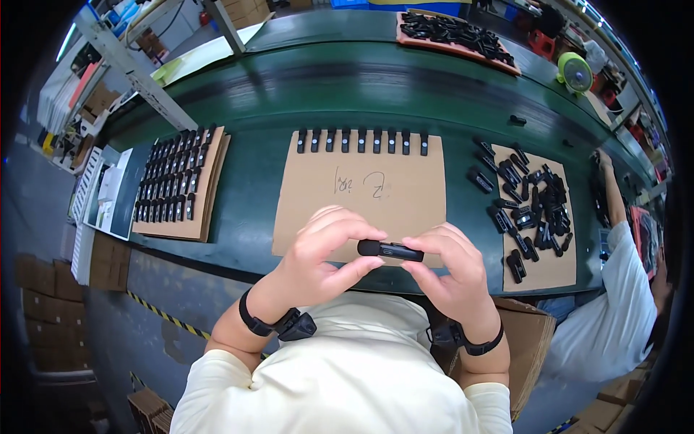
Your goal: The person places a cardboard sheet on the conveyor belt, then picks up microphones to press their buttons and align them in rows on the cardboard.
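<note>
The left hand [318,249] and right hand [452,271] pinch opposite ends of a black clip-on microphone [397,251], thumbs and fingertips nearly closed around it, above the near edge of a cardboard sheet [325,195]. Loose microphones [553,202] lie jumbled to the right. Along the sheet's far edge stands a row of nine microphones [361,141]. Farther back, a salmon-coloured tray [400,29] holds more black pieces.

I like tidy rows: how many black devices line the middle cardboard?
9 devices, side by side in one row along the far edge of the cardboard; none looks hidden.
</note>
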Available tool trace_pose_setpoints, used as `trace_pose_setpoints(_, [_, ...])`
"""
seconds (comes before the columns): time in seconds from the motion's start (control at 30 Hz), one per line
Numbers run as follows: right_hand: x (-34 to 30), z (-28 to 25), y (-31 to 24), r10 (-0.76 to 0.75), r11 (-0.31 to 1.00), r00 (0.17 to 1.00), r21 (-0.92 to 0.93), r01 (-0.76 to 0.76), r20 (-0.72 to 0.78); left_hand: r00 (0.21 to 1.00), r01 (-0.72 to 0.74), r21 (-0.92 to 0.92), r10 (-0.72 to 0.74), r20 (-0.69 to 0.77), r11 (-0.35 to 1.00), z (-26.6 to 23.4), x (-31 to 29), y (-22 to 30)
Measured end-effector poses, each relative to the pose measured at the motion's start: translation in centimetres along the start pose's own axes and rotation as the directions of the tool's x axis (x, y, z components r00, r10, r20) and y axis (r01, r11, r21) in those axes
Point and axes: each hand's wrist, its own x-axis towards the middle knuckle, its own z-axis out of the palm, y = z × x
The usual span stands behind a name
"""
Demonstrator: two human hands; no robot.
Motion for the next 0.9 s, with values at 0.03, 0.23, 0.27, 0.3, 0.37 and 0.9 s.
trace_pose_setpoints(0.03, [0.2, 0.0, 0.2, -0.004, 1.0, 1.0, -0.012, 0.005, 0.005, 1.0, 0.003, -0.007, -0.003, -0.003, 1.0, -0.1, 0.1, -0.1])
trace_pose_setpoints(0.23, [2.4, 0.7, 1.7, 0.274, 0.906, 0.961, 0.339, -0.253, -0.016, 0.999, -0.047, 0.031, 0.048, -0.015, 0.998, -0.8, 2.1, -2.8])
trace_pose_setpoints(0.27, [2.8, 1.2, 1.8, 0.426, 0.742, 0.905, 0.563, -0.365, 0.026, 0.999, -0.04, 0.04, 0.041, -0.021, 0.998, -0.7, 2.4, -3.4])
trace_pose_setpoints(0.3, [3.5, 1.3, 2.3, 0.552, 0.513, 0.828, 0.742, -0.432, 0.101, 0.999, -0.036, 0.047, 0.037, -0.024, 0.998, -0.7, 2.9, -4.1])
trace_pose_setpoints(0.37, [4.4, 1.0, 4.5, 0.576, 0.491, 0.794, 0.695, -0.525, 0.193, 0.999, -0.04, 0.033, 0.041, -0.026, 0.999, -0.3, 3.9, -5.7])
trace_pose_setpoints(0.9, [5.3, 5.2, 13.5, 0.52, 0.741, 0.846, 0.43, -0.516, 0.12, 0.938, 0.345, -0.114, -0.344, 0.031, 0.932, 1.6, 4.0, -14.9])
